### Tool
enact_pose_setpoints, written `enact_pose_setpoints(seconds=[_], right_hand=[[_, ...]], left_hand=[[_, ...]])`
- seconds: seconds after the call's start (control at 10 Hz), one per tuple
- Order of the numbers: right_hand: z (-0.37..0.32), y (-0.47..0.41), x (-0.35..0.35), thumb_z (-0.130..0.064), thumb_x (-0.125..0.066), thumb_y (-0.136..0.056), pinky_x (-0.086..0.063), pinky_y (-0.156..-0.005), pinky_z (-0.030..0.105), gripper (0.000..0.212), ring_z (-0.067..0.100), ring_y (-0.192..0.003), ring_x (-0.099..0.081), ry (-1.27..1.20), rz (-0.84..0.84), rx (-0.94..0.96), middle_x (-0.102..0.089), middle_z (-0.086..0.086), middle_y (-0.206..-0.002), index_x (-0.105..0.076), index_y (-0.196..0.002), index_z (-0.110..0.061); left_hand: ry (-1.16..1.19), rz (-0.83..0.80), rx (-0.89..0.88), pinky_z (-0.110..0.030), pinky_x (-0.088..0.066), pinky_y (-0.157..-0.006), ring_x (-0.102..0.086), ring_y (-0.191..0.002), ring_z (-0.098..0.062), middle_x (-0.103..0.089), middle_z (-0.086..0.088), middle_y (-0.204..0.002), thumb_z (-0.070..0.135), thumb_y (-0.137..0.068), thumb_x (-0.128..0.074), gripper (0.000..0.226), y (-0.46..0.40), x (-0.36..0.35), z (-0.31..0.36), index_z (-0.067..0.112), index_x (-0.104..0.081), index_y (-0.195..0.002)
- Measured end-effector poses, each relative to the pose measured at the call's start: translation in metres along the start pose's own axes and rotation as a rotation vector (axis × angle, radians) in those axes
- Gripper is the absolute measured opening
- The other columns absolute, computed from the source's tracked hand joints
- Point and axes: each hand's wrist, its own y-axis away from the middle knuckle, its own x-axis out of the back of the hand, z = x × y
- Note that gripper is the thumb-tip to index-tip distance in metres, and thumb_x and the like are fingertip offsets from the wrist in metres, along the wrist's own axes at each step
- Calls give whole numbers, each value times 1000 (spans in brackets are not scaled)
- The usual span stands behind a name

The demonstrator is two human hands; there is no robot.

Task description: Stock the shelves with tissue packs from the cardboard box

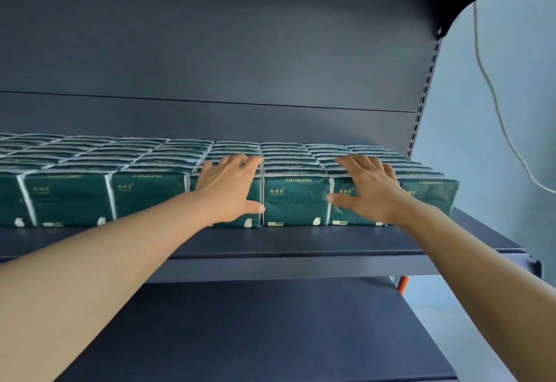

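Head view: both hands [231,189] flat on tissue packs [296,198]

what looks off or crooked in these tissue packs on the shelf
Nothing stands out. The green tissue packs stand upright in even rows on the shelf; the left hand and right hand lie flat against the front row.

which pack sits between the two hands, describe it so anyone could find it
On the dark blue metal shelf, find the front row of dark green plastic tissue packs. It is the pack between the left hand and right hand, the only one there with its front fully uncovered.
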Motion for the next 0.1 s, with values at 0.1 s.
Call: enact_pose_setpoints(seconds=[0.1], right_hand=[[-20,5,5,-52,-57,-84,-15,-113,41,81,24,-140,-17,-25,-19,20,-23,1,-152,-17,-148,-23]], left_hand=[[-13,25,29,-46,-24,-109,-30,-137,-22,-33,-1,-149,54,-86,-55,75,13,5,-13,20,-22,-145]])
